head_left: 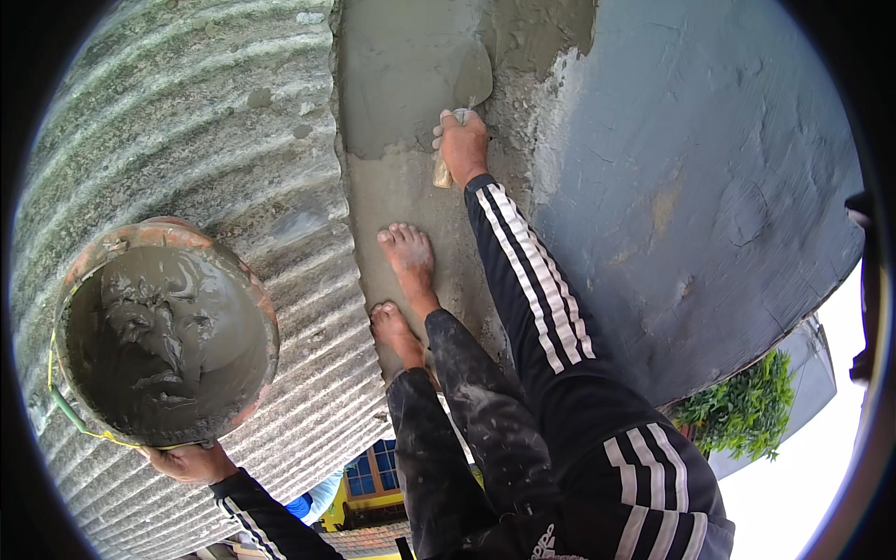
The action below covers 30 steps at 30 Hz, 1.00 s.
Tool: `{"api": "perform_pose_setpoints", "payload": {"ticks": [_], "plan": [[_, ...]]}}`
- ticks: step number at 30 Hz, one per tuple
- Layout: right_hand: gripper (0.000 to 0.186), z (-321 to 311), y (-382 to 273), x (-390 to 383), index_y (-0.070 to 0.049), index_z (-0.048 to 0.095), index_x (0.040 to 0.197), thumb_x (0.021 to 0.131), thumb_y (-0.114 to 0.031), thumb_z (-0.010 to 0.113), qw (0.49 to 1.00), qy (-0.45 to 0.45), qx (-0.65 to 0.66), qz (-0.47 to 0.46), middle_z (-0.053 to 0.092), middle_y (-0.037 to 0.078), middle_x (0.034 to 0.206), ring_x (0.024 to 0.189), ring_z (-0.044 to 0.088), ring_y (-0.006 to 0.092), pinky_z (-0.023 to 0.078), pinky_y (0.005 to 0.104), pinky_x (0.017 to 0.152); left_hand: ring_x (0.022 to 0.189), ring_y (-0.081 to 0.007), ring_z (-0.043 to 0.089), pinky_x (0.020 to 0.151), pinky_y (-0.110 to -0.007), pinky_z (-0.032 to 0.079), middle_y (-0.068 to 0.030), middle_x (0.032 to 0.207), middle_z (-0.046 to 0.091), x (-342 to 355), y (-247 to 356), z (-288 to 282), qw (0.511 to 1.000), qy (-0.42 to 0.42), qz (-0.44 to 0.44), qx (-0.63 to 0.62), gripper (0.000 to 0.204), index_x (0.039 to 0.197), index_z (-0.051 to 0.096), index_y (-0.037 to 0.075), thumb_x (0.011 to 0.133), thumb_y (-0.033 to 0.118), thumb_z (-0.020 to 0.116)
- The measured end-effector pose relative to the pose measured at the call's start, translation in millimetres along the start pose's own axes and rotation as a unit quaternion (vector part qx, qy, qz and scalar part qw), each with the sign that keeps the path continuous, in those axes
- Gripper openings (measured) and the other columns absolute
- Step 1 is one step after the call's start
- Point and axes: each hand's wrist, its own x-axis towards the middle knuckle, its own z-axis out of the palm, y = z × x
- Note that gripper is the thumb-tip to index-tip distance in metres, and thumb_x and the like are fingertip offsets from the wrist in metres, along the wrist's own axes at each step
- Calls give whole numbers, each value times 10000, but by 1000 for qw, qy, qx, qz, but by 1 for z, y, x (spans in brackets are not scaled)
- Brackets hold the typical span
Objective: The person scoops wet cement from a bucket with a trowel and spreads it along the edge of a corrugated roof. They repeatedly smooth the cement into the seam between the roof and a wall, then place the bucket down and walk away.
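Head view: right hand [464,147] is closed around the handle of a trowel [474,77], ahead of the feet and right of centre. Handle butt sticks out of the fist on the near side; blade lies beyond the knuckles, over the right edge of a smooth wet patch [401,79] of grey mix on a narrow ledge [397,177]. Can't tell if the blade is pressing on it. Left hand [189,462] is well apart, low left, gripping the near rim of a round bucket [168,230]; some fingers hidden behind it. Bucket is just beyond that hand, over the corrugated roof sheet [299,196], wet grey mortar [177,327] inside, top surface stirred and lumpy. Wire handle with a green grip [67,409] hangs down on the bucket's left side. Bare feet [408,257] are on the ledge, between bucket and trowel, nearer the person than the blade. Grey wall [719,187] runs along the right of the ledge, beside the right forearm; rough mix shows at its far base, just right of the blade.
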Motion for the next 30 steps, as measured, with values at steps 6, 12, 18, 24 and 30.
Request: {"api": "perform_pose_setpoints", "payload": {"ticks": [6, 12, 18, 24, 30], "plan": [[201, -20, -38, -10, -18, 563, 1094, 1037, -202, 617, 997, 58, 44, 13, 645, 71, 849, 631, 643, 179, 546, 367, 487, 1358, -387, 538, 1149, -445, 427, -221, 1475, 565, 0, 8, -2, 998, -12, -55, -38, 666, 1483, 538, 9, 950, 359, 731], [171, -27, -63, -47, -37, 561, 1054, 1042, -204, 596, 992, 10, 122, 11, 657, 93, 829, 577, 636, 201, 541, 393, 486, 1337, -375, 560, 1142, -441, 436, -227, 1464, 577, -2, 25, -3, 999, -25, -18, 30, 618, 1468, 546, -13, 981, 336, 698], [190, -22, -94, 25, -29, 599, 1081, 1048, -216, 592, 992, 1, 117, 38, 669, 92, 875, 672, 660, 214, 568, 408, 540, 1305, -363, 577, 1125, -436, 444, -221, 1446, 589, -3, 19, 0, 998, -4, -41, -39, 545, 1441, 569, -25, 1011, 295, 666], [244, -20, -81, -23, 12, 617, 1153, 1038, -203, 612, 980, -19, -20, 197, 674, 109, 883, 675, 667, 227, 588, 437, 572, 1302, -367, 578, 1127, -431, 445, -227, 1460, 575, -6, 32, -2, 1000, -21, -21, -3, 518, 1442, 563, -34, 1044, 293, 619], [272, -9, -94, 70, -15, 593, 1209, 1071, -250, 577, 967, -92, 217, 97, 675, 118, 959, 755, 683, 237, 602, 461, 624, 1348, -362, 567, 1141, -422, 451, -233, 1514, 546, -8, 31, 0, 995, -2, -95, -36, 488, 1466, 543, -30, 1099, 291, 534]]}}
